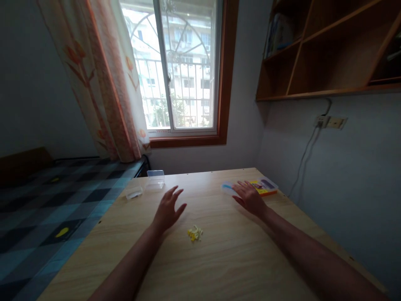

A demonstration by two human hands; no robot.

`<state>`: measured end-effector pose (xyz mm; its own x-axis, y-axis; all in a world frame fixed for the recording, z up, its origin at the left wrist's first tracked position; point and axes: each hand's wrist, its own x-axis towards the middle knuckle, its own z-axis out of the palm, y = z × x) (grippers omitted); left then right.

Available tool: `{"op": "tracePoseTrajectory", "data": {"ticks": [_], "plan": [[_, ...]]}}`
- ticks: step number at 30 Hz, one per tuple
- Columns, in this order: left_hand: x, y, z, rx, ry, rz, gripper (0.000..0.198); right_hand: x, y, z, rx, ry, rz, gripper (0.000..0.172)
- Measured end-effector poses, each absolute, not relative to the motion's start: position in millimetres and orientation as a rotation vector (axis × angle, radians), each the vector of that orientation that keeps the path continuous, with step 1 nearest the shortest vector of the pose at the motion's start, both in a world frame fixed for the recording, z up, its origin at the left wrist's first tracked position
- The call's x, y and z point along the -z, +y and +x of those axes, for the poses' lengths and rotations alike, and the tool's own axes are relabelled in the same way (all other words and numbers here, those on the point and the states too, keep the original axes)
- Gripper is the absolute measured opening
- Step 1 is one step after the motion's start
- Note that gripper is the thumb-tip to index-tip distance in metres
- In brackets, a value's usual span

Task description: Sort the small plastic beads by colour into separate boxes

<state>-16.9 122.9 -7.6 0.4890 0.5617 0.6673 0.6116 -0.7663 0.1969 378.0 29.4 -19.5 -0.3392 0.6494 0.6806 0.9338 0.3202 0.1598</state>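
My left hand (167,210) is over the left middle of the wooden table (219,259), open, fingers apart, holding nothing. Below and to its right lies a small pile of yellow and pale cream pieces (195,233). On the right, my right hand (249,197) reaches forward with its fingers stretched out. Its fingertips are at a clear plastic container (226,188) with something blue in it; whether they touch it I cannot tell. Partly behind that hand is a flat yellow and orange pack (265,191), with a dark purple item (267,183) at its far end.
Toward the table's far left stand a clear box with a raised lid (156,180) and a small clear tray (134,193). A bed with a checked cover (62,205) adjoins the left side. Wooden shelves (332,58) and a plugged-in cable (302,159) are on the right wall.
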Motion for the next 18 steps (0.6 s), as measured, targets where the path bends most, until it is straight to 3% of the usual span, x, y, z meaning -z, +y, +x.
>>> {"op": "tracePoseTrajectory", "data": {"ticks": [6, 13, 15, 18], "plan": [[-15.8, 63.5, 22.1, 1.080, -0.952, -3.275, 0.077, 11.4, 12.6, 288.2, 0.352, -2.193, -0.967, 0.040], [-24.6, 45.3, 6.6, 1.403, -1.185, -3.264, 0.036, 12.4, -5.6, 236.8, -0.088, -2.018, -0.902, 0.040], [-22.6, 41.7, 3.1, 1.507, -1.201, -3.253, 0.036, 17.7, -4.0, 228.3, -0.263, -1.832, -0.958, 0.055], [-17.5, 37.0, 1.8, 1.612, -1.181, -3.190, 0.037, 27.7, 0.3, 217.0, -0.736, -1.519, -0.945, 0.096]]}}
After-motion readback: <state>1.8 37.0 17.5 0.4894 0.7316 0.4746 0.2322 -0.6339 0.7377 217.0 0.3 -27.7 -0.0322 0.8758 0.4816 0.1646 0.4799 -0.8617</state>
